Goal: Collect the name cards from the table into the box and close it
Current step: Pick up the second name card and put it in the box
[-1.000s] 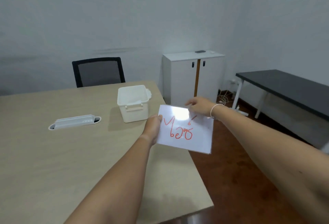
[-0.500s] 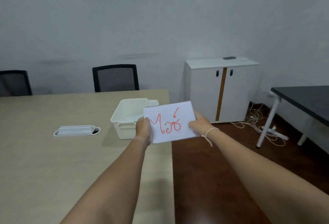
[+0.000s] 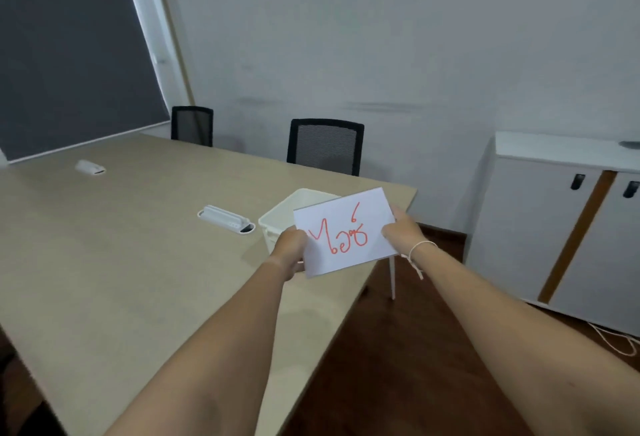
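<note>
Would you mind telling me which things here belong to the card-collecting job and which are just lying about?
Part of the job:
- name card, held by the left hand and right hand
- white box, open, behind the card
- table

Just lying about:
- two chairs
- white cabinet
- cable outlets set in the table

Only writing I could see was on the name card (image 3: 344, 233): red handwritten marks, marker-style, filling its white face. Looked like non-Latin script w/ a small mark above; I couldn't read it as any word. No other labels or brands were legible.
</note>
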Demonstrator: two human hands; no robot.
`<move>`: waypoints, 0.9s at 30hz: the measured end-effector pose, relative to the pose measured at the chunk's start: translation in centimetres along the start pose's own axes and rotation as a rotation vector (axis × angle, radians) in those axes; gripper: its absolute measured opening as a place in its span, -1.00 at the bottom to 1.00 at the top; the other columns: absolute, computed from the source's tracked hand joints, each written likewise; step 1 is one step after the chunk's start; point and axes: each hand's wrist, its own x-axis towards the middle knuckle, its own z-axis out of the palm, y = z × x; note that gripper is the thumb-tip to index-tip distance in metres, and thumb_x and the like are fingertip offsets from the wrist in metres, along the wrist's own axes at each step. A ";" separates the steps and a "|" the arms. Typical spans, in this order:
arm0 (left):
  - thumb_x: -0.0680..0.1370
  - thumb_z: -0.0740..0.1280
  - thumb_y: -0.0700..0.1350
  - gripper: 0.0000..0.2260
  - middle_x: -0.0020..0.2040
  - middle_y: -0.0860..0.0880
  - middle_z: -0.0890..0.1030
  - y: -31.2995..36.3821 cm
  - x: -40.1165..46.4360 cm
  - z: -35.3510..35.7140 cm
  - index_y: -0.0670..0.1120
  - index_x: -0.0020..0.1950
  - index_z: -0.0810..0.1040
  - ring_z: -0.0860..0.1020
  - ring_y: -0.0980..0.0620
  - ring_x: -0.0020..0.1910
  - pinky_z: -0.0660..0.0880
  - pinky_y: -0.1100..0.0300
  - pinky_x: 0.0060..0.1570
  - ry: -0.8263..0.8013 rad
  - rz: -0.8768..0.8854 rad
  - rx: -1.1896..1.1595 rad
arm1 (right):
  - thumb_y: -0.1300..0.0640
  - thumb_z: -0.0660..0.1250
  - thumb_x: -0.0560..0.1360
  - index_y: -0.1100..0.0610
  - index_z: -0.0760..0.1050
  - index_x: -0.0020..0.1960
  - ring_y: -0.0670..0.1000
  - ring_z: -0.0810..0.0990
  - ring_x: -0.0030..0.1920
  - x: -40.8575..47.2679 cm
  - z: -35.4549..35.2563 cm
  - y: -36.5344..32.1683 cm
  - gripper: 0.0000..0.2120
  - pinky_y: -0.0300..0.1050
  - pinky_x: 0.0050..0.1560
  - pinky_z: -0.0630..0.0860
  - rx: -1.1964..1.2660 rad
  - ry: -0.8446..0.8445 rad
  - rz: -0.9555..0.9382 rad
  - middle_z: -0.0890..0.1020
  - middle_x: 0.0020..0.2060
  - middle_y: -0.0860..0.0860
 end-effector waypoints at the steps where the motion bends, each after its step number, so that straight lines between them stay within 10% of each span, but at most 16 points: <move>1: 0.52 0.01 -0.30 -0.70 -0.19 0.01 0.55 0.3 0.5 0.3 -0.03 0.01 0.48 0.52 0.00 -0.23 0.48 0.17 -0.22 0.010 0.003 0.019 | 0.35 0.05 0.45 0.09 0.43 0.28 0.12 0.55 0.02 1.2 -0.2 -0.1 -0.54 -0.08 -0.01 0.52 -0.007 -0.010 -0.014 0.60 0.16 0.13; 7: 0.50 0.00 -0.34 -0.67 -0.22 0.01 0.52 1.5 6.9 2.0 -0.06 0.06 0.46 0.49 0.02 -0.26 0.49 0.15 -0.23 0.092 -0.001 0.055 | 0.33 0.05 0.47 0.06 0.44 0.28 0.08 0.53 -0.02 9.5 0.5 0.7 -0.55 -0.26 -0.36 0.40 0.004 -0.090 -0.085 0.59 0.15 0.08; 21: 0.50 -0.01 -0.33 -0.61 0.11 -0.11 0.60 2.8 25.6 0.6 -0.11 0.17 0.50 0.55 -0.10 0.03 0.54 0.13 -0.15 0.375 -0.120 0.005 | 0.33 0.03 0.48 0.07 0.35 0.37 0.07 0.47 0.03 30.5 7.7 -0.7 -0.50 -0.12 -0.03 0.40 -0.064 -0.446 -0.083 0.55 0.21 0.10; 27: 0.53 0.00 -0.32 -0.70 -0.13 -0.05 0.61 1.4 27.8 0.4 -0.10 -0.02 0.51 0.57 0.03 -0.24 0.52 0.21 -0.36 0.576 -0.251 -0.032 | 0.35 0.02 0.48 0.12 0.34 0.38 0.12 0.48 0.13 35.5 12.2 -0.1 -0.50 -0.12 0.07 0.39 -0.136 -0.691 -0.146 0.53 0.26 0.13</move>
